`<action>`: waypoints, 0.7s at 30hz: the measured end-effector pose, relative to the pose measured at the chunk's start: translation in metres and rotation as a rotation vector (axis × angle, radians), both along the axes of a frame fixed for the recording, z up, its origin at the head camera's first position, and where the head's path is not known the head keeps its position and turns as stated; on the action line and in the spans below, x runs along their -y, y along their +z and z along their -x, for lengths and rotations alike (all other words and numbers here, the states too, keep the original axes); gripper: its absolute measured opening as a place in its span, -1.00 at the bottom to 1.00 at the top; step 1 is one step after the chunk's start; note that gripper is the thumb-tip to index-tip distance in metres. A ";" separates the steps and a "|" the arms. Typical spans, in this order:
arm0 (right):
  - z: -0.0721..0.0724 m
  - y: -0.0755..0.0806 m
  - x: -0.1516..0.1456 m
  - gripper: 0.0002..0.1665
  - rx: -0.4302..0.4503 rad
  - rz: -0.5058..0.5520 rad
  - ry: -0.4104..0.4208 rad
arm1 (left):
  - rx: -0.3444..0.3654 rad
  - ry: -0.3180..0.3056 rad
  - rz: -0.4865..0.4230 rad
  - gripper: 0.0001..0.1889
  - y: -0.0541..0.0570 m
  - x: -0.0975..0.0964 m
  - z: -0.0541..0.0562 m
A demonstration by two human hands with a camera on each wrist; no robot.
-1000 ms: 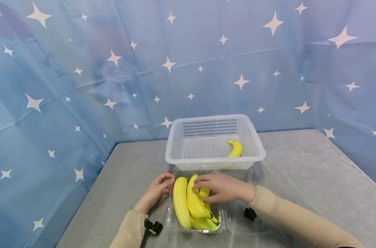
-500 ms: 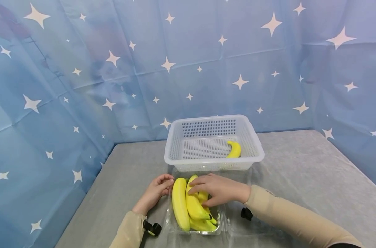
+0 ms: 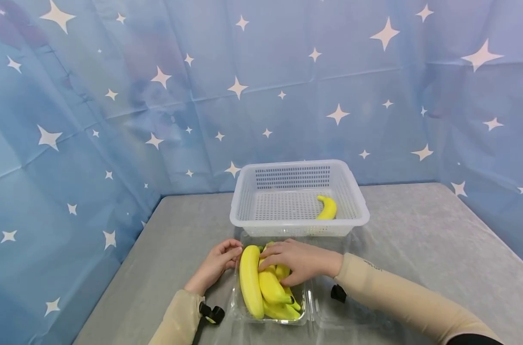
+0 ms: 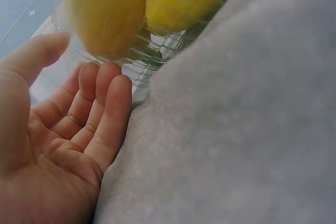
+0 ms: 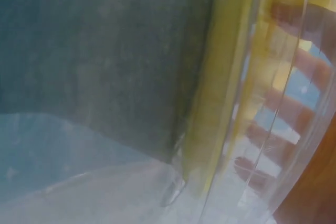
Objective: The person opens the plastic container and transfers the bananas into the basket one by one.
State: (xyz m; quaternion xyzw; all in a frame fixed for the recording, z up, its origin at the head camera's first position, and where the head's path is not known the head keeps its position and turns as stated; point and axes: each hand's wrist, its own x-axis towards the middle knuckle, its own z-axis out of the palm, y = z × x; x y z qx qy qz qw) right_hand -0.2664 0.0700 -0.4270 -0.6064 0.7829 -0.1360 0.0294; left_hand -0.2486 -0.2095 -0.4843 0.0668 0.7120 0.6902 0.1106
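Note:
A clear plastic box (image 3: 305,314) with its lid folded out to the right holds several yellow bananas, a long one (image 3: 251,282) along its left side. My right hand (image 3: 302,261) reaches over the box and grips the middle banana (image 3: 272,287), fingers across its left side and thumb on its right. Through the clear plastic in the right wrist view, the fingers (image 5: 286,106) show blurred. My left hand (image 3: 218,263) rests at the box's left wall, fingers loosely bent; in the left wrist view its fingertips (image 4: 118,82) are right at the plastic edge, thumb apart.
Behind the box stands a white perforated basket (image 3: 298,223) with one small banana (image 3: 327,208) inside. The clear lid (image 3: 352,314) lies flat on the grey table (image 3: 416,239), partly under the right forearm. A blue star-patterned curtain (image 3: 261,86) surrounds the table's back and sides.
My right hand has shifted slightly left, its fingers now reaching over the middle banana's left edge. The left hand stays at the box's wall.

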 end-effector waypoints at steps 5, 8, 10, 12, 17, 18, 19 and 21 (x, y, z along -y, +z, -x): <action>0.003 -0.002 0.000 -0.39 0.013 -0.001 0.007 | 0.003 -0.008 0.006 -0.67 0.000 0.000 0.001; 0.004 -0.003 0.001 -0.38 0.014 0.004 0.009 | 0.001 -0.008 0.002 -0.68 -0.001 0.001 0.001; 0.004 -0.003 0.002 -0.37 0.020 0.009 0.009 | -0.003 -0.012 -0.001 -0.69 -0.002 0.002 0.001; 0.003 -0.003 0.002 -0.37 0.020 0.014 0.004 | -0.003 -0.012 -0.002 -0.70 -0.002 0.002 0.001; 0.003 -0.004 0.002 -0.31 0.031 0.005 -0.010 | 0.001 -0.010 0.001 -0.70 -0.002 0.002 0.001; 0.003 -0.004 0.001 -0.30 0.035 0.001 -0.013 | 0.002 -0.009 0.005 -0.70 -0.002 0.002 0.001; 0.003 -0.005 0.001 -0.29 0.036 -0.003 -0.016 | 0.003 -0.007 0.007 -0.70 -0.001 0.002 0.001; 0.003 -0.005 0.001 -0.27 0.036 -0.009 -0.021 | 0.006 -0.004 0.010 -0.70 -0.001 0.002 0.001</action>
